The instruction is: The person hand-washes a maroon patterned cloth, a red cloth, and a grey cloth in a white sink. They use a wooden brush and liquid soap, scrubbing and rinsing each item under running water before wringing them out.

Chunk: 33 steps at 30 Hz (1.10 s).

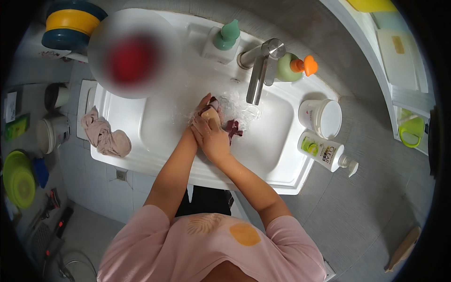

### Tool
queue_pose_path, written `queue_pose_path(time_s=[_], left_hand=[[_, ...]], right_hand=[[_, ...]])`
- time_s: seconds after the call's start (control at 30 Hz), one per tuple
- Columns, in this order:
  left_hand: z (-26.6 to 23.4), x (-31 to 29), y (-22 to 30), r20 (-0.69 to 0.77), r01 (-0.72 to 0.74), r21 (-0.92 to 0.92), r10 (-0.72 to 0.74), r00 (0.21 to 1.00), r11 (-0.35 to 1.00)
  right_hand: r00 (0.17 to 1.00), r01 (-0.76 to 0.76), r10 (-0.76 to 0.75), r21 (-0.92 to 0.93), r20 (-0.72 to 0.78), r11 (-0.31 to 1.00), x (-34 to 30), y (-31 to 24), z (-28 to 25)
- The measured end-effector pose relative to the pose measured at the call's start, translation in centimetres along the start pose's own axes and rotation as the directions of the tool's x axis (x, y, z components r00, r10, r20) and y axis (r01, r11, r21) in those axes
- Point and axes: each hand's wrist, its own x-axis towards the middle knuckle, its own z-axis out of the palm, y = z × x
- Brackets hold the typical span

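Inside the white sink [158, 123], both of my hands are together in splashing water. My right hand [213, 140] lies over the left, its fingers closed on a tan block that looks like a bar of soap [211, 114]. Beneath it my left hand [205, 101] is closed around a dark red wet cloth [233, 128], its fingertips showing past the block. The cloth's loose end sticks out to the right of my hands. Much of the left palm and the bunched cloth is hidden by the right hand. Water splashes below the metal faucet [256, 80].
Behind the faucet stands a green bottle [286, 68] with an orange pump; a green-topped dispenser [227, 40] is left of it. A white tub [324, 118] and pump bottle [324, 151] stand right. A beige cloth [105, 136] drapes the left rim. The upper left is blurred.
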Motion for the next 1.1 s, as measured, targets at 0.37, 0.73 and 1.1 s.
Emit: queue_pose_path(time_s=[0.37, 0.73, 1.1], left_hand=[[11.4, 2.8, -8.5, -0.775, -0.069, 0.38, 0.359, 0.52, 0.922], [-0.7, 0.8, -5.1, -0.419, 0.361, 0.885, 0.84, 0.344, 0.294], [0.2, 0.5, -4.3, -0.559, 0.581, 0.7, 0.825, 0.083, 0.416]], right_hand=[[0.852, -0.511, 0.46, 0.205, 0.252, 0.835, -0.2, 11.4, -1.4], [0.888, -0.456, 0.459, 0.084, -0.022, 0.886, -0.6, 15.3, 2.4], [0.884, -0.394, 0.439, -0.247, 0.163, 0.885, 0.8, 15.3, 4.6]])
